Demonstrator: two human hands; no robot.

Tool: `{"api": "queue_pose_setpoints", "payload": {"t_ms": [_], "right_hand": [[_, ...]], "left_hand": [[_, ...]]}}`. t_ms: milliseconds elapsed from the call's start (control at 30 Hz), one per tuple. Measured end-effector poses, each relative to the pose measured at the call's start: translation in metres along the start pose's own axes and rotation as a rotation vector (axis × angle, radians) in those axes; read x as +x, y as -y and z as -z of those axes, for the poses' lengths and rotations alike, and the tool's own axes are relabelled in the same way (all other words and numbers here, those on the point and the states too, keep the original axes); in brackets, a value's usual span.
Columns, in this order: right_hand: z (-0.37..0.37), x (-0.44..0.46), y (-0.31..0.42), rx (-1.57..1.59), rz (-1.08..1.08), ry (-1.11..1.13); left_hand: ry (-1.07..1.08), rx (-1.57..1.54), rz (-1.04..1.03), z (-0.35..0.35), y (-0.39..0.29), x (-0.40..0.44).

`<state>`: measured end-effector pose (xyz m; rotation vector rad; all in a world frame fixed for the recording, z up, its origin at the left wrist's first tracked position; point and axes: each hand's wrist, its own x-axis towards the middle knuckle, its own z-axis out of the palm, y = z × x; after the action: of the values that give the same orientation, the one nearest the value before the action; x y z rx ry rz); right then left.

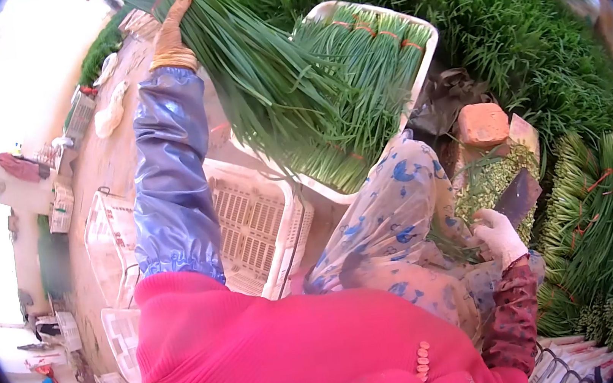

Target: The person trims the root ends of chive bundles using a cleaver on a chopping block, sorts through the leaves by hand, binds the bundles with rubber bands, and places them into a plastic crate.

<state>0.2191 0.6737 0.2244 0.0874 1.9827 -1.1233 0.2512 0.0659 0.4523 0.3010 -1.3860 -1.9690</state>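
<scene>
At the top left my left hand (173, 36), in an orange-brown glove, is closed round a large bundle of long green stalks (252, 60) with a red band. The leafy ends hang over a white crate (426, 73) that holds tied green bunches (372, 38). On the right, my right hand (497, 235), in a pale glove, grips a knife (519, 194) with a broad dark blade. The blade lies over small cut green and white pieces (486, 188). An orange-red block (483, 124) sits just beyond the pieces.
An empty white crate (249, 221) stands below the full one. Tied bunches (607, 208) are stacked at the right, and a big heap of greens (524, 34) spreads behind. Plastic sheeting with blue prints (394, 219) covers the legs. More crates (110, 246) stand at the left.
</scene>
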Motion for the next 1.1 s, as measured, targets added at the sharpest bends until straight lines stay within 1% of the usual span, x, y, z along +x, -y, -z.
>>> {"api": "queue_pose_setpoints", "payload": {"t_ms": [67, 100, 167, 200, 233, 267, 300, 333, 367, 400, 433, 467, 500, 533, 567, 633, 667, 700, 733, 767, 833, 867, 900, 933, 967, 1000, 1033, 1067, 1100], "right_hand": [[-0.003, 0.005, 0.006, 0.051, -0.032, -0.039], [-0.001, 0.018, -0.002, 0.033, -0.033, -0.014], [0.006, 0.055, -0.021, -0.101, 0.209, -0.108], [-0.002, 0.048, 0.005, -0.022, 0.205, -0.175], [-0.008, 0.052, 0.023, -0.118, 0.357, -0.221], [-0.025, 0.032, 0.066, -0.124, 0.441, -0.238], [-0.046, 0.02, 0.101, 0.043, 0.5, -0.173], [-0.062, 0.016, 0.127, -0.063, 0.695, -0.139], [-0.086, 0.008, 0.151, 0.005, 0.85, -0.12], [-0.1, -0.015, 0.189, -0.183, 0.947, -0.041], [-0.115, -0.028, 0.216, -0.426, 1.075, -0.096], [-0.131, -0.032, 0.233, -0.528, 1.269, -0.166], [-0.146, -0.035, 0.247, -0.634, 1.261, -0.139], [-0.163, -0.041, 0.262, -0.805, 1.144, -0.133], [-0.18, -0.036, 0.267, -0.826, 1.102, -0.134], [-0.203, -0.013, 0.266, -0.952, 1.187, -0.172], [-0.198, -0.01, 0.259, -0.958, 1.169, -0.18], [-0.189, -0.015, 0.254, -0.677, 1.341, -0.142], [-0.181, -0.017, 0.247, -0.386, 1.492, -0.092], [-0.166, -0.013, 0.235, -0.112, 1.583, -0.165], [-0.126, -0.013, 0.214, 0.382, 1.32, -0.194], [-0.106, -0.014, 0.204, 0.653, 1.21, -0.217], [-0.079, -0.01, 0.196, 0.613, 1.066, -0.305], [-0.051, 0.004, 0.179, 0.471, 0.896, -0.371], [-0.029, 0.011, 0.161, 0.264, 0.719, -0.381], [0.0, 0.033, 0.125, 0.02, 0.544, -0.376], [0.016, 0.046, 0.089, -0.103, 0.494, -0.398], [0.044, 0.062, 0.041, -0.732, 0.64, -0.494], [0.047, 0.046, 0.034, -0.745, 0.305, -0.378]], "left_hand": [[-0.047, 0.05, -0.021, 0.011, -0.005, 0.005], [-0.082, 0.097, -0.053, 0.02, -0.009, 0.005], [-0.134, 0.153, -0.042, 0.039, -0.012, 0.014], [-0.12, 0.198, -0.099, 0.046, -0.007, 0.018], [-0.098, 0.239, -0.147, 0.049, 0.0, 0.019], [-0.105, 0.237, -0.135, 0.048, 0.006, 0.017], [-0.127, 0.221, -0.102, 0.041, 0.01, 0.01], [-0.146, 0.205, -0.072, 0.035, 0.014, 0.003], [-0.161, 0.187, -0.046, 0.029, 0.018, -0.002], [-0.154, 0.161, -0.02, 0.025, 0.024, -0.006], [-0.148, 0.155, -0.014, 0.019, 0.03, -0.008], [-0.149, 0.128, -0.006, 0.013, 0.036, -0.012], [-0.151, 0.101, 0.005, 0.008, 0.042, -0.017], [-0.133, 0.098, 0.007, 0.004, 0.046, -0.021], [-0.126, 0.093, 0.016, 0.0, 0.049, -0.025], [-0.037, 0.05, 0.016, -0.007, 0.06, -0.03], [-0.079, 0.04, -0.031, -0.008, 0.065, -0.029], [-0.075, 0.029, -0.015, -0.009, 0.064, -0.03], [-0.058, 0.03, 0.068, -0.009, 0.058, -0.035], [-0.049, 0.036, 0.155, -0.007, 0.051, -0.041], [-0.09, 0.048, 0.208, 0.004, 0.037, -0.045], [-0.023, 0.045, 0.141, 0.003, 0.028, -0.054], [0.049, 0.042, 0.07, 0.004, 0.02, -0.06], [0.035, 0.127, 0.031, 0.013, 0.01, -0.06], [0.022, 0.212, -0.01, 0.029, -0.002, -0.058], [-0.042, 0.332, -0.028, 0.059, -0.014, -0.046], [-0.043, 0.473, -0.051, 0.043, -0.028, -0.06], [-0.025, 0.52, -0.055, 0.076, -0.039, -0.047], [-0.004, 0.568, -0.056, 0.108, -0.05, -0.034]]}}
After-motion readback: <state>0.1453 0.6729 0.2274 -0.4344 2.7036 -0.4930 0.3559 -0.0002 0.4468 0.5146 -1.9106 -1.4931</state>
